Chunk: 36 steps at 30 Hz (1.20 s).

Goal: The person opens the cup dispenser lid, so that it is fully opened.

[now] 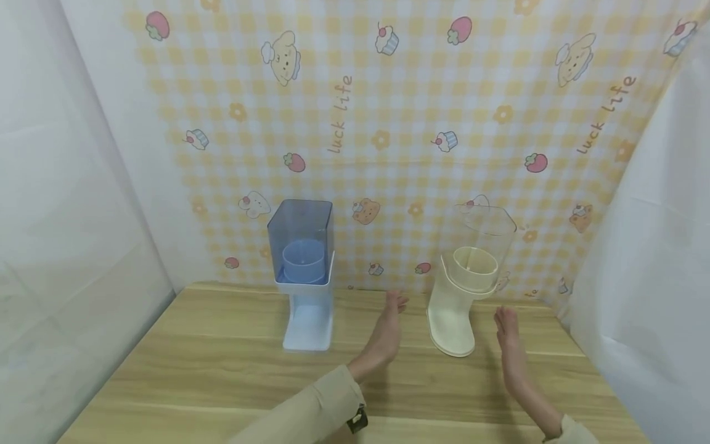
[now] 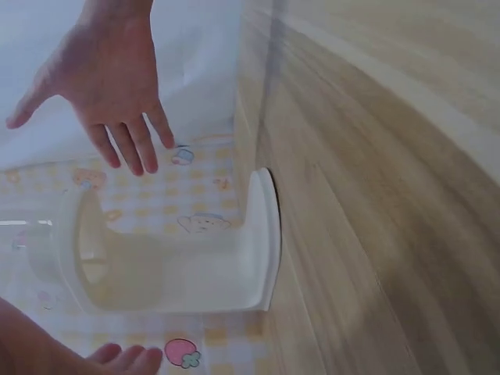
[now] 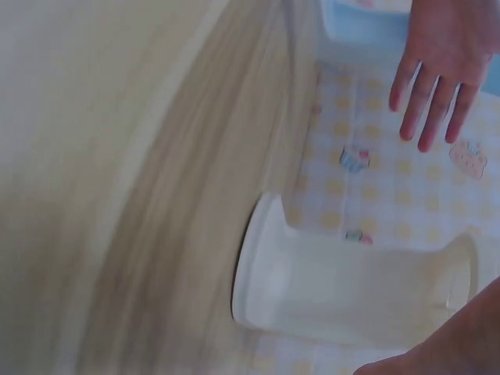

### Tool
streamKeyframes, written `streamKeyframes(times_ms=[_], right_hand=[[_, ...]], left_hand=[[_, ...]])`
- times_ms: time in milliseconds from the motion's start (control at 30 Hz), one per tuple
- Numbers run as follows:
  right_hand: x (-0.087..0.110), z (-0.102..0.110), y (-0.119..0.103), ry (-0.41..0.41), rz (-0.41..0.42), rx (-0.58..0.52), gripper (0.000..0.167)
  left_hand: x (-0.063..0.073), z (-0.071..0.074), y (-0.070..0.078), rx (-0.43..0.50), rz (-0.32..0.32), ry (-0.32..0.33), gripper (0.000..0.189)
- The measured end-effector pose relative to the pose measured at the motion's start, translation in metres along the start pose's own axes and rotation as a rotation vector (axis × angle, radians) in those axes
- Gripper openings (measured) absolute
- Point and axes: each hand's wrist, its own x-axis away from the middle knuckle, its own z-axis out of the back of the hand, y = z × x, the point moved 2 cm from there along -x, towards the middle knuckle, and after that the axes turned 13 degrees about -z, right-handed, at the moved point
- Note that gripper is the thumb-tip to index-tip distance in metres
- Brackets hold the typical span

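Observation:
A cream-coloured dispenser (image 1: 452, 314) with a clear top container stands upright near the table's back edge. My left hand (image 1: 386, 336) is to its left and my right hand (image 1: 511, 351) to its right, palms facing it with straight fingers. In the head view a gap shows between each hand and the dispenser. In the left wrist view the right hand (image 2: 113, 74) spreads beyond the dispenser stand (image 2: 180, 269). The right wrist view shows the left hand (image 3: 449, 58) with nothing in it, on the stand's (image 3: 336, 285) far side.
A similar blue dispenser (image 1: 307, 324) with a tinted container stands left of my left hand on the wooden table (image 1: 222, 376). Behind the table hangs a yellow checked cloth (image 1: 388, 179). White sheets (image 1: 660, 246) hang at both sides.

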Motion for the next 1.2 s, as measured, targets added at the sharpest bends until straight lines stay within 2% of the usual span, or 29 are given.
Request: streamKeyframes(times_ms=[133, 233, 400, 500, 600, 700, 933, 1000, 1100, 1200], right_hand=[[-0.011, 0.011, -0.003, 0.039, -0.005, 0.035, 0.079], [-0.016, 0.016, -0.007, 0.056, 0.003, 0.031, 0.079], [-0.026, 0.019, -0.011, 0.098, 0.038, 0.021, 0.079], [-0.033, 0.019, -0.012, 0.107, 0.050, 0.036, 0.079], [-0.039, 0.019, -0.011, 0.096, 0.054, 0.038, 0.080], [-0.045, 0.020, -0.011, 0.096, 0.050, 0.032, 0.081], [-0.060, 0.021, -0.012, 0.137, 0.031, -0.005, 0.078], [-0.063, 0.021, -0.013, 0.142, 0.020, -0.012, 0.080], [-0.068, 0.018, -0.015, 0.161, 0.016, -0.046, 0.083], [-0.070, 0.014, -0.016, 0.176, 0.025, -0.079, 0.084]], left_hand=[[-0.014, -0.002, -0.010, -0.004, -0.015, -0.059, 0.080], [-0.026, -0.003, -0.019, 0.017, -0.002, -0.081, 0.080], [-0.047, -0.012, -0.037, 0.118, 0.003, -0.103, 0.080], [-0.057, -0.018, -0.048, 0.121, 0.042, -0.114, 0.081], [-0.068, -0.023, -0.056, 0.105, 0.055, -0.115, 0.083], [-0.079, -0.028, -0.057, 0.112, 0.029, -0.103, 0.085], [-0.103, -0.044, -0.051, 0.180, 0.053, -0.079, 0.088], [-0.110, -0.048, -0.049, 0.191, 0.029, -0.076, 0.091], [-0.117, -0.055, -0.046, 0.191, 0.037, -0.095, 0.098], [-0.120, -0.062, -0.046, 0.180, 0.042, -0.102, 0.094]])
